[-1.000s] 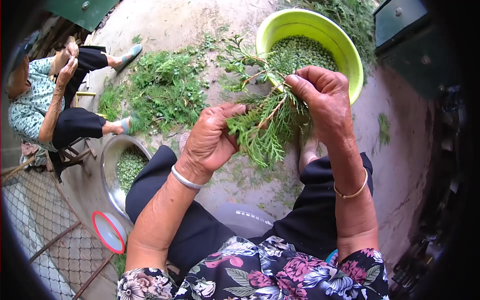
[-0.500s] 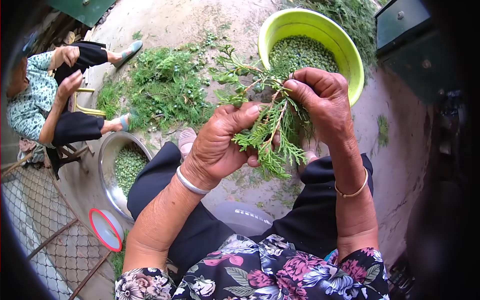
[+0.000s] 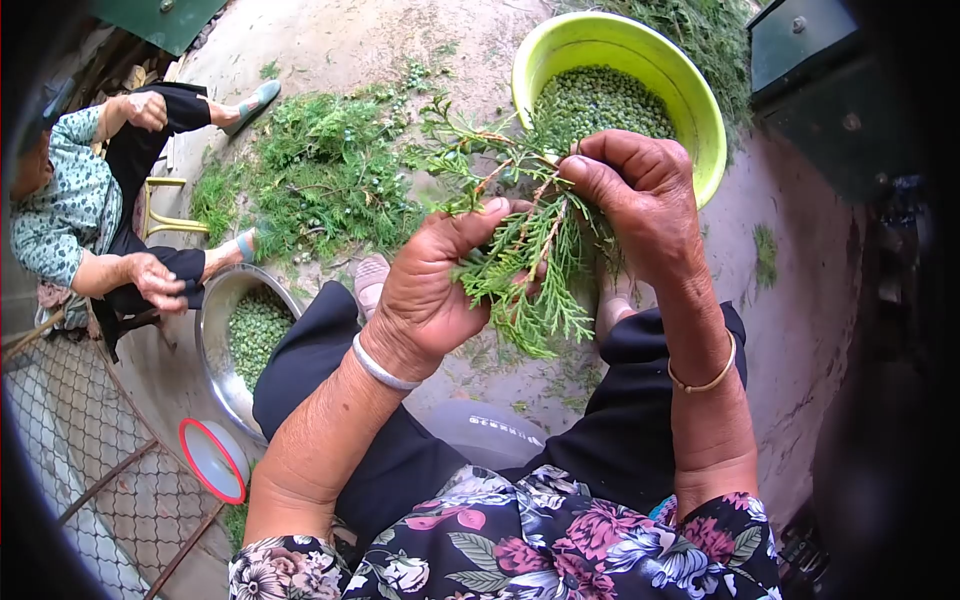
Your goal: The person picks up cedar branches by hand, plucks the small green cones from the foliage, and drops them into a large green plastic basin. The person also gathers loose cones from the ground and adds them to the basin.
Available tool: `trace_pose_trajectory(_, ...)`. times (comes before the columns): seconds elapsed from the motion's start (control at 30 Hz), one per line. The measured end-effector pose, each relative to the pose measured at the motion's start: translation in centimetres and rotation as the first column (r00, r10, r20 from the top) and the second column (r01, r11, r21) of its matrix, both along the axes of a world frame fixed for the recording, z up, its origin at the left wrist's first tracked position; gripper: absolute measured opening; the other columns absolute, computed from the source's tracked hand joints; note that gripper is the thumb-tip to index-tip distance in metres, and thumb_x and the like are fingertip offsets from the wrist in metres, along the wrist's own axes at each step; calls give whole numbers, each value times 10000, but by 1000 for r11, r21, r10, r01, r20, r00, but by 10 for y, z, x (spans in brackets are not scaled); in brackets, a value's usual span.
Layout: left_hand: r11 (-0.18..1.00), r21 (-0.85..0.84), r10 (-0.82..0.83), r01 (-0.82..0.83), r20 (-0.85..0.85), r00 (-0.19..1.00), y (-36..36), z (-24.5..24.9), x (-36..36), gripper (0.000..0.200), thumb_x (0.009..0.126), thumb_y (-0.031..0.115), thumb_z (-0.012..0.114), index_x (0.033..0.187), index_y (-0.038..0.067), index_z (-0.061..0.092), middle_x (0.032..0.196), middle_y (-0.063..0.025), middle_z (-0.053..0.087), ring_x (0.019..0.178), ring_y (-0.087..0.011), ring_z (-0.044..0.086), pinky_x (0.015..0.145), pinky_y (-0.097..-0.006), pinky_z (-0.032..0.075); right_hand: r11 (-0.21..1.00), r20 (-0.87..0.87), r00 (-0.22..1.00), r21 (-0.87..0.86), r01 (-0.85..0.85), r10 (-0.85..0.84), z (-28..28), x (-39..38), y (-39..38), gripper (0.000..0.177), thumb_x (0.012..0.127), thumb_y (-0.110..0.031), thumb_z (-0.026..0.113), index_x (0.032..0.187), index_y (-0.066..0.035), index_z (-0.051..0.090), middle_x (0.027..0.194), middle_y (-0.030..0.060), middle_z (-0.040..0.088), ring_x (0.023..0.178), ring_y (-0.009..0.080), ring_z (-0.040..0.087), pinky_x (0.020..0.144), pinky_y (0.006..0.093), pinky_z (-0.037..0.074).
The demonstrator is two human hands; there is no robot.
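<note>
A green conifer sprig (image 3: pixel 545 235) with reddish-brown stems spreads between my two hands. My right hand (image 3: pixel 640 195) pinches its stem between thumb and forefinger, just below the yellow-green basin (image 3: pixel 710 125), which holds many small green cones. My left hand (image 3: pixel 435 280) is curled round the sprig's left side, thumb pointing up; its fingertips are partly hidden behind the leaves. A bracelet circles each of my wrists. Left of my knees stands a metal basin (image 3: pixel 208 335) with more green cones in it.
Cut green branches (image 3: pixel 325 180) lie heaped on the ground ahead. Another person (image 3: pixel 75 215) sits at the left beside a yellow-legged stool (image 3: pixel 165 224). A red-rimmed white bowl (image 3: pixel 215 462) and wire mesh (image 3: pixel 85 450) are at the lower left. Dark green boxes (image 3: pixel 805 45) stand upper right.
My left hand has shifted slightly left and its thumb has moved along the sprig. The other person has lowered one hand toward the metal basin.
</note>
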State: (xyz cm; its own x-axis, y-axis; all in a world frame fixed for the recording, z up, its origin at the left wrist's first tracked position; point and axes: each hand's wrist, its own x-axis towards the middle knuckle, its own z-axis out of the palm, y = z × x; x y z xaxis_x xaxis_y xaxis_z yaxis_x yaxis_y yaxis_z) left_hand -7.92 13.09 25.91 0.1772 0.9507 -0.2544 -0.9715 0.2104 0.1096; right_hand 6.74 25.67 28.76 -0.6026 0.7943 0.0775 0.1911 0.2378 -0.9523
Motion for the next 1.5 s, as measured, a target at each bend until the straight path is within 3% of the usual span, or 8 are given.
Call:
trace_pose_trajectory(0.47, 999, -29, 17, -24, -213, 977, -2, -10, -8, 264, 924, 187, 550, 1072, -30, 572, 924, -163, 662, 744, -245, 679, 625, -343, 588, 998, -1, 1000, 66, 24, -24, -1, 0, -4, 143, 797, -76, 665, 759, 60, 640, 572, 29, 573, 545, 65, 489, 517, 250, 400)
trace_pose_trajectory(0.7, 921, -97, 124, -376, -844, 522, 10, -9, -5, 81, 819, 58, 679, 807, 6, 616, 668, -44, 602, 489, -95, 517, 401, -205, 386, 984, 45, 998, 173, -52, 45, -8, 1, -6, 122, 801, -66, 653, 762, 50, 654, 555, 37, 571, 508, 73, 488, 479, 262, 394)
trace_pose_trajectory(0.8, 886, -65, 133, -459, -913, 386, 7, -29, -24, 129, 820, 65, 675, 751, 32, 570, 625, -28, 568, 485, -83, 502, 403, -213, 386, 996, 36, 998, 72, 48, -51, 3, 7, -7, 108, 798, -58, 652, 765, 44, 663, 550, 36, 572, 491, 73, 482, 472, 253, 391)
trace_pose_trajectory(0.87, 885, -205, -8, -417, -903, 429, 4, -19, -36, 169, 841, 98, 654, 727, 55, 535, 626, -31, 549, 489, -83, 486, 402, -221, 378, 988, -75, 986, -54, 142, -146, 5, 14, 2, 131, 825, -76, 653, 759, 36, 666, 585, 5, 589, 528, 45, 477, 497, 228, 403)
trace_pose_trajectory(0.93, 868, -348, 4, -354, -708, 706, 7, -20, -44, 190, 863, 171, 646, 743, 65, 543, 664, -61, 563, 496, -96, 482, 393, -223, 365, 985, -102, 982, -80, 150, -158, 0, 20, 7, 151, 833, -85, 656, 749, 41, 660, 603, -8, 587, 554, 35, 477, 513, 218, 407)
trace_pose_trajectory(1.07, 964, -236, 12, -123, -423, 906, 2, -13, -33, 240, 882, 243, 632, 747, 71, 534, 718, -81, 574, 527, -108, 489, 401, -222, 354, 978, -136, 975, -137, 157, -176, 3, 19, 6, 148, 824, -81, 665, 745, 44, 658, 613, -15, 585, 565, 37, 480, 520, 213, 404)
trace_pose_trajectory(1.23, 976, -204, -54, -69, -540, 840, 7, 3, -16, 259, 841, 112, 641, 1056, -22, 586, 714, -75, 596, 510, -107, 491, 399, -213, 343, 966, -173, 966, -210, 154, -192, 1, 20, 8, 119, 821, -76, 669, 795, 40, 674, 653, -18, 605, 582, 36, 497, 547, 199, 414)
trace_pose_trajectory(1.5, 1000, -5, 19, -30, -671, 741, 2, 29, -1, 257, 811, 74, 676, 1022, -50, 599, 710, -99, 640, 479, -64, 492, 406, -189, 340, 958, -176, 971, -265, 112, -162, -8, 15, 9, 111, 830, -75, 659, 796, 28, 683, 660, -22, 607, 572, 27, 490, 529, 189, 400)
